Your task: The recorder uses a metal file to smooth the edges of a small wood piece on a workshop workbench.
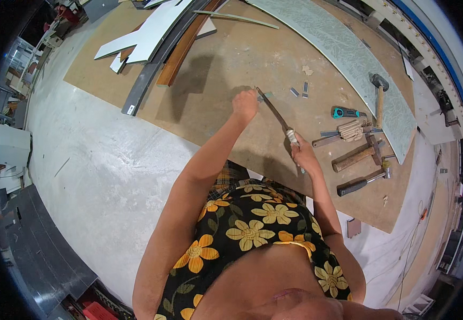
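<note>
My right hand (304,156) is closed round the white-wrapped handle of a long, narrow, dark file-like tool (274,112). Its thin blade slants away to the upper left, the tip close to my left fingers. My left hand (245,104) is closed, knuckles up, just left of that blade. A small greenish strip (266,96) pokes out from the left fingertips and crosses the blade; its other end is hidden by the hand. Two small dark rectangular pieces (305,89) lie on the brown board (231,64) beyond the tool.
To the right lie a teal utility knife (345,112), several wooden pieces (351,130), a wooden-handled hammer (355,158), a black-gripped hammer (353,186) and a mallet (379,101). A patterned pale green panel (343,58) borders them. White panels (146,37) and dark and brown strips (183,50) sit far left.
</note>
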`<state>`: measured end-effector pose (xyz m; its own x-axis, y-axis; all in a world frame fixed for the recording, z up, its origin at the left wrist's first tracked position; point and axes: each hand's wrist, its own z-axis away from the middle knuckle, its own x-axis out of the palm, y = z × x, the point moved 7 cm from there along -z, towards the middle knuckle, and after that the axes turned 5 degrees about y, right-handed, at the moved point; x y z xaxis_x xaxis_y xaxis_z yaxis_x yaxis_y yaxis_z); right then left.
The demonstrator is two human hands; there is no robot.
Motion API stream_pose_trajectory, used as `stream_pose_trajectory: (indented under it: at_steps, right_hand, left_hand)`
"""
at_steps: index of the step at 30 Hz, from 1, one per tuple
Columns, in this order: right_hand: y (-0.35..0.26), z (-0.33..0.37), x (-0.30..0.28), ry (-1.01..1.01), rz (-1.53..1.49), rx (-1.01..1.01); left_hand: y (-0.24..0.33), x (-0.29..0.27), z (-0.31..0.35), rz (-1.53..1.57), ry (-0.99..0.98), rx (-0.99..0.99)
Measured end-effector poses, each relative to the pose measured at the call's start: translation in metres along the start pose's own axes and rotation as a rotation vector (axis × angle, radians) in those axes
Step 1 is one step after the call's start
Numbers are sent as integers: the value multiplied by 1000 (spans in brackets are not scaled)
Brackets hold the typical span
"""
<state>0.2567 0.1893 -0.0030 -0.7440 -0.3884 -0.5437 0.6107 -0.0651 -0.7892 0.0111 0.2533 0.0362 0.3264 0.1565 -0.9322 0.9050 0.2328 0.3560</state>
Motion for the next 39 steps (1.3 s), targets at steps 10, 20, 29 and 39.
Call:
stream_pose_trajectory:
  at_steps: [10, 20, 29, 39]
  right_hand:
    - [-15, 2, -6, -220, -158, 103]
    - [-14, 21, 45, -32, -109, -18]
    - [-20, 0, 50, 31, -143, -93]
    - [-85, -102, 60, 75, 18, -116]
  left_hand:
    - [-7, 4, -8, -56, -47, -10]
    - [-18, 11, -20, -6, -96, 97]
    - [-20, 21, -25, 8, -85, 223]
    - [-8, 7, -15, -59, -45, 123]
